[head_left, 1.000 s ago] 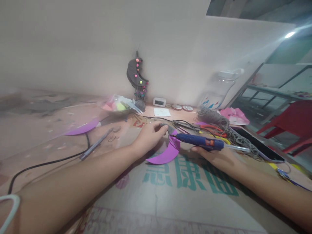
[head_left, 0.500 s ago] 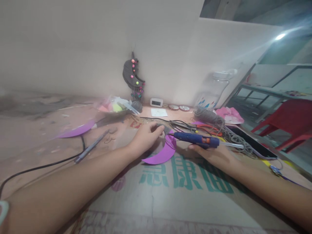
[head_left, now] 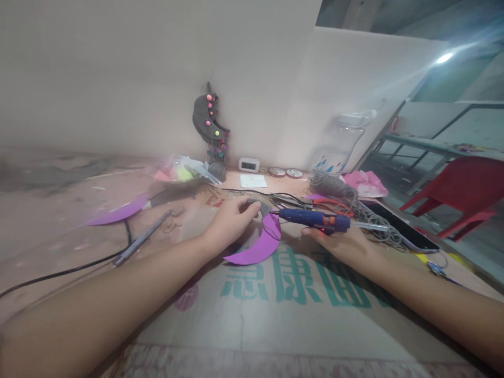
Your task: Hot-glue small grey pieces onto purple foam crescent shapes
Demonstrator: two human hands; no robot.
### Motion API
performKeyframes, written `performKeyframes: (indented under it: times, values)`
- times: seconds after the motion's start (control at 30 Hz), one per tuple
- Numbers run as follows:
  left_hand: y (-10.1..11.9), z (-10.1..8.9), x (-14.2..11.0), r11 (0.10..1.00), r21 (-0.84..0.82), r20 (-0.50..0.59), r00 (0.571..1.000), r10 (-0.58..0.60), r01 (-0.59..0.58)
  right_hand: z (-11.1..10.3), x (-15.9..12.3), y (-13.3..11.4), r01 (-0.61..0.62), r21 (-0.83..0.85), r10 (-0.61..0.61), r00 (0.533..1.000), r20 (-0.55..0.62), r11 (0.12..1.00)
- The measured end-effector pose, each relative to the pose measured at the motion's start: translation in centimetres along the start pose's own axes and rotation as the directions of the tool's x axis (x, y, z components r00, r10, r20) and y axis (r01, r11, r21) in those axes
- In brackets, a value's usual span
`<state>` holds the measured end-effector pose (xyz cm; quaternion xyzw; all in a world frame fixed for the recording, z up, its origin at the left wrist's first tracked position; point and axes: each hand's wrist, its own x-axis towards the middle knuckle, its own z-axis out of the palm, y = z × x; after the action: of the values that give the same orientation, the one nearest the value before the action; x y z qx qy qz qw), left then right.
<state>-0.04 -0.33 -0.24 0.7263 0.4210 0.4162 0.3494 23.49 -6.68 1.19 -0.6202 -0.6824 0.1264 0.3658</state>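
Observation:
My left hand (head_left: 237,216) pinches the upper end of a purple crescent cutout (head_left: 258,249), where grey yarn (head_left: 268,208) is wrapped round it. A loose strand of the yarn crosses the purple face. In my right hand (head_left: 342,242) is a blue glue gun (head_left: 311,218) with a clear glue stick out of its back end. Its nozzle points left and is at the yarn-wrapped part; whether it touches I cannot tell. A small red light glows on the gun. Printed cardboard (head_left: 244,325) lies under both hands.
A yarn-covered crescent ornament (head_left: 207,118) hangs on the wall. Behind my hands are a bowl of pompoms (head_left: 179,177), a small clock (head_left: 249,165) and a water bottle (head_left: 340,144). To the right lie a grey yarn ball (head_left: 334,186) and a phone (head_left: 399,226); a pen (head_left: 144,237) lies left.
The whole view has shifted slightly, so everything appears a little further left. Both hands keep their holds, and the glue gun's nozzle stays at the yarn-wrapped end. A red light now shows on the gun.

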Motion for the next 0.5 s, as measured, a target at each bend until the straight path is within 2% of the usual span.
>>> performKeyframes:
  times: [0.1,0.3,0.5]
  values:
    - [-0.08,0.03,0.0,1.0,-0.013,0.008,1.0,-0.01,0.01,-0.02,0.07,-0.09,0.0,-0.007,-0.001,1.0,-0.028,1.0]
    - [-0.33,0.02,0.14,1.0,0.014,0.021,1.0,0.002,-0.002,0.17,0.07,-0.29,-0.047,0.112,0.05,0.998,-0.027,0.993]
    - [0.0,-0.08,-0.01,1.0,-0.004,0.017,1.0,0.004,-0.003,0.04,0.27,-0.4,-0.024,0.13,0.024,1.0,-0.003,0.991]
